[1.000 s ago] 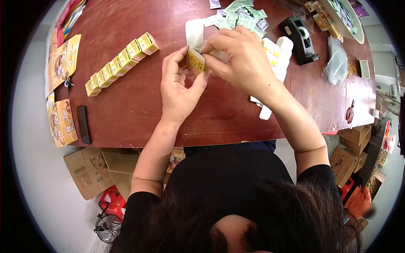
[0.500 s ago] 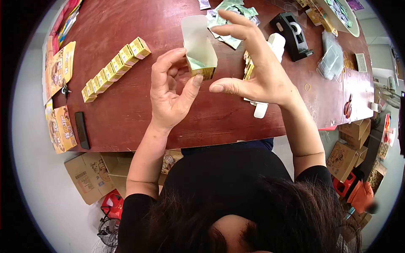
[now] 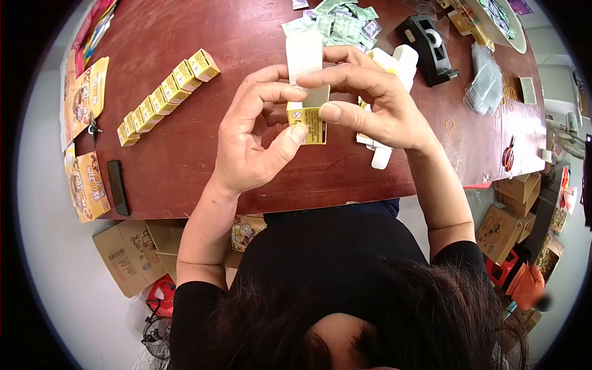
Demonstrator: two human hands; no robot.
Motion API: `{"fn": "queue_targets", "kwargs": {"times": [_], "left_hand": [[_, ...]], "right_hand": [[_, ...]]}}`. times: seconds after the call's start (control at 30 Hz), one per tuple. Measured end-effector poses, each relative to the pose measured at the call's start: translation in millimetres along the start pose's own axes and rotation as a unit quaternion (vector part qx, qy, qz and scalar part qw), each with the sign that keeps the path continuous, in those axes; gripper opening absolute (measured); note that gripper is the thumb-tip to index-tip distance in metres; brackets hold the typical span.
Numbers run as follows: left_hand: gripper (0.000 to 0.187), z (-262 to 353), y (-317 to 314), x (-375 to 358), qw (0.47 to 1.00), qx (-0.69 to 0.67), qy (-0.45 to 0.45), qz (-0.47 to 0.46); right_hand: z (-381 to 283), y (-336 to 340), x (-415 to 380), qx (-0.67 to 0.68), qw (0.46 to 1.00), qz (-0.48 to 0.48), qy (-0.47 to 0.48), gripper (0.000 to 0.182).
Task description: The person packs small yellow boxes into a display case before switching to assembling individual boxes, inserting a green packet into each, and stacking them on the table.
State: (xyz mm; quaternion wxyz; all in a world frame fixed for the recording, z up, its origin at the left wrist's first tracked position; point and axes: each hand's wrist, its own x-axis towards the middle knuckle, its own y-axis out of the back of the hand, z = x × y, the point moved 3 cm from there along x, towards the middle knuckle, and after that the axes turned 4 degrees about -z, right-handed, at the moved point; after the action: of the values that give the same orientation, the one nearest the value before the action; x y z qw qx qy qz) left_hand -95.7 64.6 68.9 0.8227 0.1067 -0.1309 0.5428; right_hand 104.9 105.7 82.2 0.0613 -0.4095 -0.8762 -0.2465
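A small yellow box (image 3: 313, 131) with its tall white lid flap raised is held above the table, its printed side facing me. My left hand (image 3: 246, 139) grips it from the left, thumb low on the front. On the other side, my right hand (image 3: 385, 114) has its thumb at the box's upper right edge and its fingers bent across the opening by the flap. The fingers hide most of the inside. Beyond the box lies a pile of green and purple sachets (image 3: 348, 26). Yellow-and-white cartons (image 3: 404, 65) lie partly behind my right hand.
A slanting row of small yellow boxes (image 3: 163, 98) stands at left on the red table (image 3: 185, 179). To the right are a black tape dispenser (image 3: 425, 49), clear plastic bags (image 3: 484, 83), rubber bands (image 3: 449, 124) and scissors (image 3: 508, 154). A black phone-like object (image 3: 118, 187) lies at left.
My right hand has come in from the right, its thumb and fingers now closing on the box. The box has shifted slightly right and lower, with its printed side turned more toward me.
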Motion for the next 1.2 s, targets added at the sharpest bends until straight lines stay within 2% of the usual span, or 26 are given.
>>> {"fn": "queue_targets", "kwargs": {"times": [0.03,0.07,0.1,0.17,0.2,0.33,0.4,0.43,0.47,0.5,0.53,0.63,0.7,0.77,0.83,0.87,0.9,0.97,1.1,1.2], "left_hand": [[0.032,0,-1,1,1.0,0.0,0.0,0.001],[0.032,-1,0,2,1.0,-0.013,-0.006,0.016],[0.032,-1,0,2,0.999,-0.026,-0.011,0.031],[0.033,0,2,2,0.999,-0.033,-0.015,0.028],[0.033,-1,3,2,0.999,-0.033,-0.019,0.029],[0.033,4,4,1,0.998,-0.055,0.01,0.036],[0.036,4,6,-1,1.0,-0.017,0.013,0.009],[0.039,5,6,-2,1.0,0.021,0.016,-0.016],[0.039,4,4,-3,1.0,0.02,0.016,-0.016],[0.044,2,1,-4,0.999,-0.04,0.021,0.001],[0.049,1,-1,-5,0.994,-0.1,0.026,0.019],[0.056,3,2,-2,0.994,-0.099,0.02,0.042],[0.056,5,3,0,0.992,-0.115,0.006,0.043],[0.055,9,2,1,0.996,-0.087,0.0,0.031],[0.055,9,0,0,0.996,-0.086,0.004,0.032],[0.054,8,-1,0,0.996,-0.086,0.008,0.032],[0.054,9,-1,0,0.996,-0.087,0.01,0.032],[0.057,9,-1,-1,0.996,-0.084,0.02,0.037],[0.053,9,-2,-2,0.993,-0.107,-0.015,0.037],[0.043,9,1,-3,0.996,-0.062,-0.022,0.052]], "right_hand": [[-1,-3,0,0.056,0.998,0.026,-0.013,0.051],[-1,-7,-2,0.017,0.999,0.019,-0.025,0.061],[-3,-14,-2,0.017,0.999,0.019,-0.025,0.061],[-3,-22,-2,0.183,0.975,0.118,-0.051,0.064],[-5,-23,-2,0.196,0.968,0.148,-0.052,0.063],[3,-18,-3,0.148,0.984,0.093,-0.029,0.052],[-1,-12,-2,0.059,0.998,0.023,-0.019,0.046],[-3,-10,-1,0.059,0.998,0.023,-0.02,0.046],[-8,-7,-1,0.002,0.999,0.027,0.018,0.043],[-12,-6,0,-0.055,0.996,0.031,0.056,0.041],[-11,-6,1,-0.055,0.996,0.03,0.056,0.041],[-12,-14,7,-0.034,0.993,0.041,0.101,0.038],[-11,-22,6,0.118,0.978,0.149,0.089,0.033],[-20,-12,8,0.109,0.98,0.14,0.089,0.03],[-24,-5,10,-0.037,0.996,0.023,0.078,0.027],[-25,-9,12,0.027,0.998,0.051,0.017,0.022],[-31,-13,13,0.027,0.998,0.051,0.015,0.022],[-33,-14,14,0.08,0.988,0.108,-0.08,0.015],[-25,-11,16,0.09,0.987,0.108,-0.074,0.018],[-25,-6,12,0.058,0.996,0.059,-0.041,0.026]]}}
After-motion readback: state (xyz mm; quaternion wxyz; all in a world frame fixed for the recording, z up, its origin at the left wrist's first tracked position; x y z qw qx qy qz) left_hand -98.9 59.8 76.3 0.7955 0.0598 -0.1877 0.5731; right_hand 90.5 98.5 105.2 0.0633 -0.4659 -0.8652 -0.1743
